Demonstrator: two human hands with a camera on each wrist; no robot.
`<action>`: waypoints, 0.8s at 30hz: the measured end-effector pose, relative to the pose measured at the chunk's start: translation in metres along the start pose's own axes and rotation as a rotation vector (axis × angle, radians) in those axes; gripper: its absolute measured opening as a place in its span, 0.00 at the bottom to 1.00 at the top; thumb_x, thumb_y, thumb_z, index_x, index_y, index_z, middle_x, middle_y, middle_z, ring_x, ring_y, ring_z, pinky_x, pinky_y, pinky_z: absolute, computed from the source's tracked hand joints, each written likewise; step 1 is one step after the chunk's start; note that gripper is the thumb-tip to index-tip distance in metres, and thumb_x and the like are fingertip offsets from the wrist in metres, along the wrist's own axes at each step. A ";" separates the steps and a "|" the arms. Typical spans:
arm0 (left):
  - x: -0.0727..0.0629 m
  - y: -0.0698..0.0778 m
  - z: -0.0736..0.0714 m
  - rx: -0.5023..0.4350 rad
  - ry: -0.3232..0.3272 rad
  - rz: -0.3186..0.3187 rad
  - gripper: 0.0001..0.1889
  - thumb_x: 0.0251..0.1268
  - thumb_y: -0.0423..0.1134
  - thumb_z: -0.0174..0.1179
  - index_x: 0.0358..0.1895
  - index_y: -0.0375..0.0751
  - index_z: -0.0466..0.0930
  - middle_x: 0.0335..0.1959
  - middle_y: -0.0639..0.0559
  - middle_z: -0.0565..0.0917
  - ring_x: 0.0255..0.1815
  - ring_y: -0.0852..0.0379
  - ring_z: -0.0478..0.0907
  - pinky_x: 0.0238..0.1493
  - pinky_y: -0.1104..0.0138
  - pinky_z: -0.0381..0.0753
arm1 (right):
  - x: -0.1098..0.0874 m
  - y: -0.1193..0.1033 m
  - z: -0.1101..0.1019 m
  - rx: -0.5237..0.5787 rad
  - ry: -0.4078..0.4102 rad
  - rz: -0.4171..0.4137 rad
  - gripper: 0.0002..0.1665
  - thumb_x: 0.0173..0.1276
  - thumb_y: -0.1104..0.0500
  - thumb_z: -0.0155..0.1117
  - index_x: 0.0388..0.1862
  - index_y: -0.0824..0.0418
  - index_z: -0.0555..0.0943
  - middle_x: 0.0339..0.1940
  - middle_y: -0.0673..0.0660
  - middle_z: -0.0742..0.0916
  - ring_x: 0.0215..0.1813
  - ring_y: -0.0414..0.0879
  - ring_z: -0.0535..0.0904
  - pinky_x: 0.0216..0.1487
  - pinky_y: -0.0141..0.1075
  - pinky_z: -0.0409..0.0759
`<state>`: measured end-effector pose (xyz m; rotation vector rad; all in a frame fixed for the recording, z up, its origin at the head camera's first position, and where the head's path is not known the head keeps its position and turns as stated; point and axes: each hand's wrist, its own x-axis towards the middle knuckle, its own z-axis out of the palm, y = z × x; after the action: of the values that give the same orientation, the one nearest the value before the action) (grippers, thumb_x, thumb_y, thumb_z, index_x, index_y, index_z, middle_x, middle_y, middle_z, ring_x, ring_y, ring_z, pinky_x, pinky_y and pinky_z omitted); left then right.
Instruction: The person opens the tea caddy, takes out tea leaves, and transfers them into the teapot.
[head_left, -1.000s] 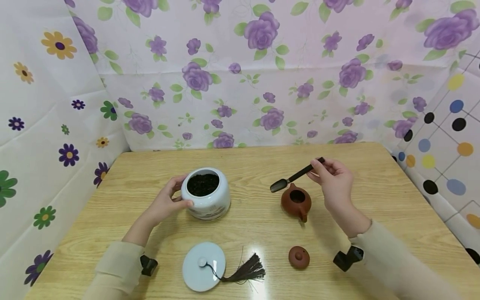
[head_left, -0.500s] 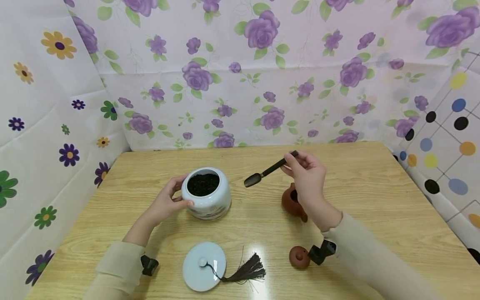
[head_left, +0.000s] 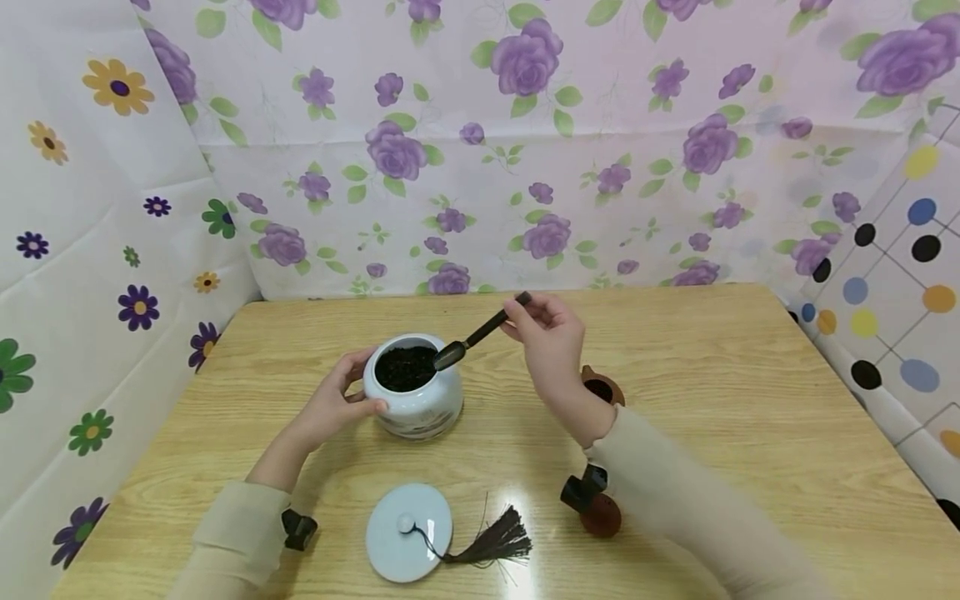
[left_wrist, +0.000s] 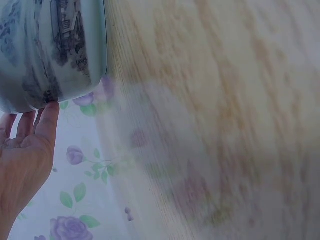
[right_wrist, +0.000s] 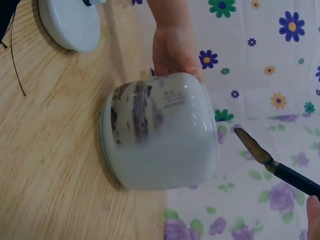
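A white porcelain jar (head_left: 416, 412) filled with dark tea leaves (head_left: 403, 369) stands on the table, left of centre. My left hand (head_left: 333, 404) grips its left side, thumb at the front near the rim and fingers behind. In the head view, the bowl of a dark tea scoop (head_left: 487, 329) overlaps the jar's right rim. My right hand (head_left: 551, 350) pinches the scoop's black handle near the upper end. The right wrist view shows the scoop (right_wrist: 295, 179) above the jar's (right_wrist: 160, 135) mouth level, apart from it; no leaves are discernible on it.
A brown clay teapot (head_left: 602, 388), uncovered, is partly hidden behind my right wrist. Its round lid (head_left: 602, 521) lies nearer me, partly covered by the wrist camera. The jar's pale lid (head_left: 408, 542) with a dark tassel (head_left: 495, 542) lies in front of the jar.
My right hand has carried the tea scoop leftward from above the teapot to the jar's right rim. My left hand and the jar have stayed in place.
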<state>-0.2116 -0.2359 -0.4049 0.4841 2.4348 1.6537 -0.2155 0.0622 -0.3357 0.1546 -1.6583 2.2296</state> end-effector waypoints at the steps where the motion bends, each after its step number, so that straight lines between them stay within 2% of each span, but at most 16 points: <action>1: 0.000 0.000 0.000 -0.001 0.001 -0.001 0.41 0.60 0.34 0.65 0.73 0.38 0.51 0.70 0.38 0.59 0.71 0.40 0.55 0.68 0.50 0.64 | -0.001 0.002 0.004 -0.004 -0.009 -0.002 0.10 0.62 0.68 0.66 0.40 0.74 0.79 0.28 0.50 0.83 0.33 0.38 0.83 0.42 0.38 0.86; 8: 0.000 0.000 -0.001 0.003 0.006 -0.004 0.42 0.59 0.34 0.66 0.73 0.38 0.51 0.70 0.39 0.59 0.71 0.40 0.56 0.68 0.48 0.63 | -0.006 0.014 0.027 -0.061 -0.068 -0.017 0.11 0.61 0.67 0.68 0.39 0.73 0.80 0.32 0.53 0.84 0.32 0.37 0.83 0.41 0.37 0.86; 14: 0.001 0.002 -0.002 0.007 0.002 -0.001 0.42 0.59 0.35 0.66 0.73 0.38 0.51 0.70 0.39 0.59 0.71 0.40 0.56 0.68 0.48 0.63 | -0.007 0.028 0.039 -0.128 -0.088 0.013 0.09 0.59 0.67 0.70 0.37 0.71 0.82 0.33 0.58 0.85 0.31 0.36 0.81 0.39 0.34 0.86; 19: 0.001 0.000 -0.002 0.004 0.000 0.002 0.42 0.59 0.34 0.65 0.73 0.38 0.51 0.70 0.38 0.59 0.71 0.40 0.56 0.68 0.48 0.64 | -0.011 0.035 0.047 -0.234 -0.111 0.020 0.09 0.59 0.64 0.71 0.36 0.69 0.83 0.34 0.62 0.86 0.31 0.36 0.81 0.36 0.30 0.85; 24: 0.001 -0.001 -0.002 -0.008 -0.003 0.002 0.41 0.59 0.34 0.65 0.73 0.38 0.52 0.70 0.39 0.59 0.71 0.40 0.56 0.68 0.47 0.64 | -0.017 0.042 0.051 -0.349 -0.143 0.024 0.10 0.58 0.62 0.72 0.36 0.67 0.84 0.34 0.61 0.86 0.34 0.41 0.81 0.37 0.28 0.81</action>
<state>-0.2130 -0.2377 -0.4053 0.4885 2.4255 1.6612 -0.2203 -0.0004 -0.3627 0.2087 -2.1049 1.9451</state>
